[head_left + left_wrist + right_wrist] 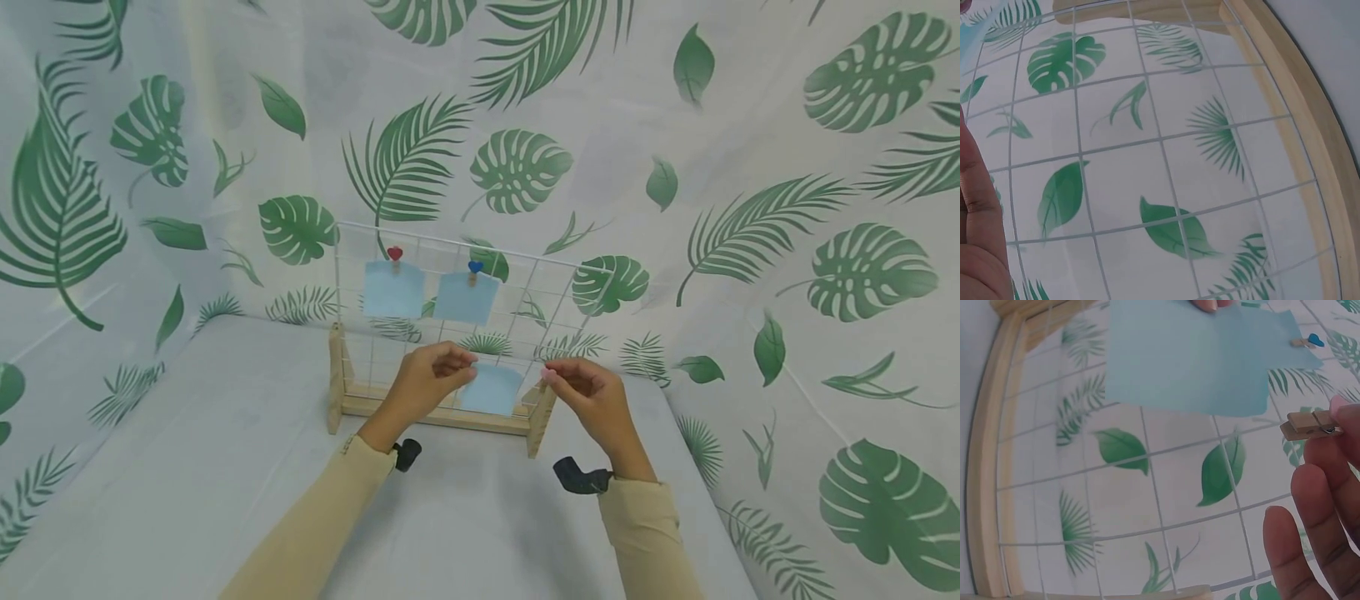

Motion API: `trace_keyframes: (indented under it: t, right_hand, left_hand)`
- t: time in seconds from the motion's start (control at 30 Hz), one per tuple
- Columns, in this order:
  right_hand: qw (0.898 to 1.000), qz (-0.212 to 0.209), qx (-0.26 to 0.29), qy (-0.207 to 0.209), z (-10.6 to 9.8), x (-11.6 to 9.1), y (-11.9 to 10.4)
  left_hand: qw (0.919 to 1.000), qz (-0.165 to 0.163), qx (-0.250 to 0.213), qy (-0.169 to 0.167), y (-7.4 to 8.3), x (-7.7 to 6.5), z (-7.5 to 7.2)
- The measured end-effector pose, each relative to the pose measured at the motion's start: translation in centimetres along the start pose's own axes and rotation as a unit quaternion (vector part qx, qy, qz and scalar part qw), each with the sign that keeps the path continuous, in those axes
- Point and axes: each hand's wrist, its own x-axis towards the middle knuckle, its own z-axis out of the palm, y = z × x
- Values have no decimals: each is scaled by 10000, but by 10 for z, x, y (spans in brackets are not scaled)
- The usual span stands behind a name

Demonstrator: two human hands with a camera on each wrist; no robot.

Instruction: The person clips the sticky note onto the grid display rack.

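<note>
My left hand (pixel 431 383) pinches a light-blue square of paper (pixel 491 389) by its upper left edge, low in front of a white wire grid rack (pixel 525 283). In the right wrist view the left fingertips (pixel 1209 305) show at the edge of this paper. My right hand (pixel 592 404), to the right of the paper, pinches a small wooden clothespin (pixel 1310 425) between thumb and forefinger. Its jaws point toward the paper, apart from it. Only the side of the left hand (pixel 982 219) appears in the left wrist view.
Higher on the grid hang two more blue papers, one under a red heart clothespin (pixel 395 253), the other under a blue heart clothespin (pixel 475 267). A wooden base (pixel 435 417) holds the grid upright on the white table (pixel 187 467). Leaf-printed cloth (pixel 600 108) surrounds it.
</note>
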Motion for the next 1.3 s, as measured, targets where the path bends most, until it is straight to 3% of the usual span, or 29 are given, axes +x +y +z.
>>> trace_keyframes:
  t: [0.43,1.3]
  right_hand:
    - [9995,-308,-98,22,-6,5,-6]
    - [9967,-600,-532,-117,-22,27,-9]
  left_hand:
    - [9988,443,-172,-101,8,13,5]
    - [9981,524,-321,-6,20,34,10]
